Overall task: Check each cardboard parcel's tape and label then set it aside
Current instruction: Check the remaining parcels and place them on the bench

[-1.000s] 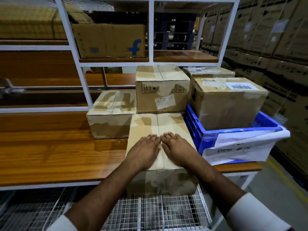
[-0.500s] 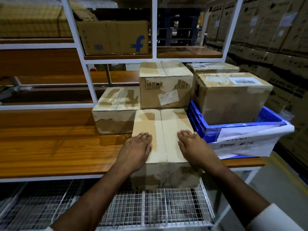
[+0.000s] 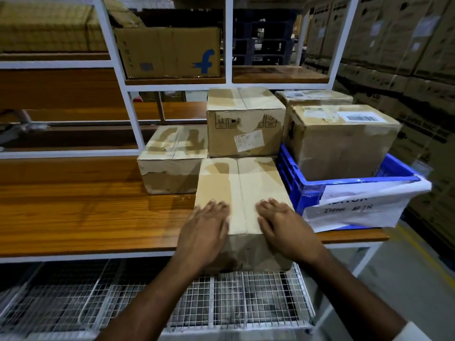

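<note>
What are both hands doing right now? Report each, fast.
Left hand: open, flat on the front parcel.
Right hand: open, flat on the same parcel.

Warehouse packing station, stacked cartons [image 3: 394,45] lining the aisle, white shelving frame [image 3: 229,87], blue crate [image 3: 344,190]

Open wooden counter [image 3: 73,212] to the left of the near tape-sealed cardboard parcel [image 3: 242,190]. Blocked on the right by a blue plastic crate [image 3: 307,193], just beside. Hemmed behind by a tall cardboard box with a white label [image 3: 245,124] and a low taped cardboard box [image 3: 172,161]. Capped above by white metal shelf framing [image 3: 128,104].
</note>
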